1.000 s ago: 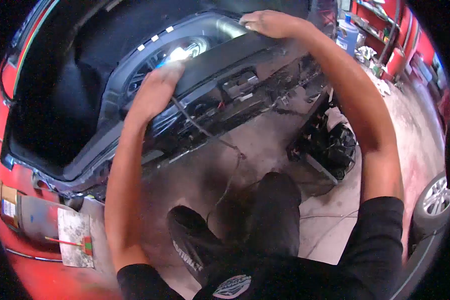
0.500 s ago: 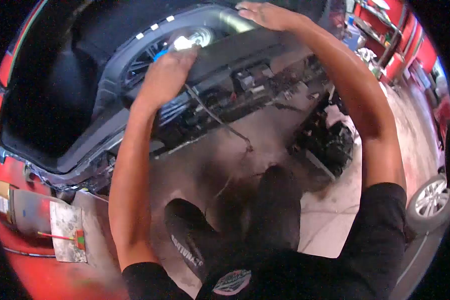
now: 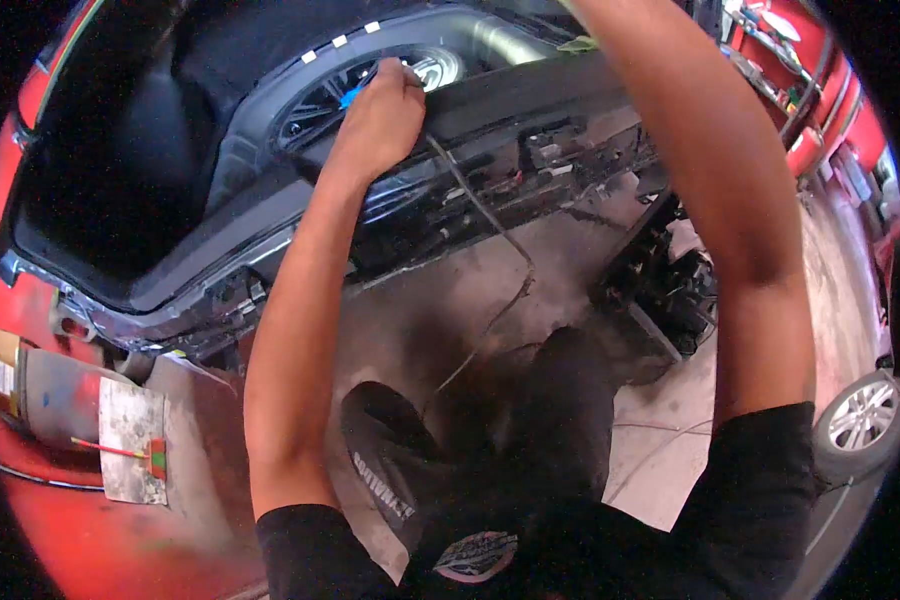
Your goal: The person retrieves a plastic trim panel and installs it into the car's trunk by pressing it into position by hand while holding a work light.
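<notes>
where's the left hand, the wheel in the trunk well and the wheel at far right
Left hand (image 3: 385,118): head view, back of the hand.
Wheel in the trunk well (image 3: 442,68): head view, its brightly lit part.
Wheel at far right (image 3: 862,417): head view, silver spokes near the middle.

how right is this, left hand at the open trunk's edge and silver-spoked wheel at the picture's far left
Wrong side: in the head view, the silver-spoked wheel is at the picture's far right. The left hand is at the open trunk's edge, as you say.

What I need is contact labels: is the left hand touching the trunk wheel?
Cannot tell: in the head view, the left hand overlaps the trunk wheel, but the depth is unclear.
</notes>
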`<action>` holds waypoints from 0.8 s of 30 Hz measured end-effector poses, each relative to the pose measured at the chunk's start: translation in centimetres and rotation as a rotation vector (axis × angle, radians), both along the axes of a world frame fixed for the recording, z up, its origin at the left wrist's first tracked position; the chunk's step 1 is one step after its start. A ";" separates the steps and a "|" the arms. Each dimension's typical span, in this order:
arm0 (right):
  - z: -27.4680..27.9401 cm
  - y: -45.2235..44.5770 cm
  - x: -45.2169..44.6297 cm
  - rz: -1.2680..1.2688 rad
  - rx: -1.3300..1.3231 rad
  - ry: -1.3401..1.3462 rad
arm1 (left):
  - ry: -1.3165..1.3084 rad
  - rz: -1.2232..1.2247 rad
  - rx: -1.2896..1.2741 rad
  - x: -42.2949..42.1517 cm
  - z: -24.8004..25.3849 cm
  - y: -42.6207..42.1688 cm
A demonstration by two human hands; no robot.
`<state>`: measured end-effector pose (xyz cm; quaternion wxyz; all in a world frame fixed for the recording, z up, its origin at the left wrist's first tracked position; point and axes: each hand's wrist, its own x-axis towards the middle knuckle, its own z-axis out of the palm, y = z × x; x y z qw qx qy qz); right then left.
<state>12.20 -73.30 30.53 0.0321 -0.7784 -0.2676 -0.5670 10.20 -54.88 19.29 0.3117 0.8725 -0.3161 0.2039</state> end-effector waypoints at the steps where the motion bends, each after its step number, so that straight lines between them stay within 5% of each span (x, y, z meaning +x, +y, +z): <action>1: -3.2 0.6 1.8 -0.031 0.039 -0.268 | 0.007 -0.030 -0.018 0.2 0.1 0.2; 3: -8.2 0.7 1.6 -0.070 0.043 0.060 | -0.069 -0.072 0.115 1.6 -1.0 0.4; 4: -9.9 0.0 0.7 -0.057 -0.018 0.646 | -0.115 -0.071 0.164 2.0 -1.1 0.8; 6: -12.7 -2.1 6.1 -0.023 -0.083 0.844 | -0.003 0.040 0.062 -0.3 -1.0 -0.6; 10: -11.6 -3.2 3.5 -0.121 -0.202 0.530 | -0.013 0.016 0.095 -0.9 0.6 -1.5; 13: -10.0 -3.4 2.1 -0.110 -0.257 0.665 | -0.132 -0.072 0.043 0.2 0.4 -0.4; 16: -10.2 -4.7 2.8 -0.053 -0.234 0.717 | -0.199 0.000 0.510 1.5 5.3 3.9; 18: -10.4 -5.7 3.4 -0.025 -0.258 0.719 | -0.300 0.200 0.598 0.2 10.8 7.9; 21: -10.8 -5.9 4.2 0.034 -0.217 0.780 | -0.329 0.096 0.099 1.5 12.1 14.4; 22: -11.0 -5.9 4.4 0.055 -0.188 0.802 | -0.391 0.188 0.823 2.5 9.1 15.5; 24: -9.8 -4.4 2.3 -0.014 -0.108 0.927 | -0.251 0.260 0.028 2.2 -0.9 14.9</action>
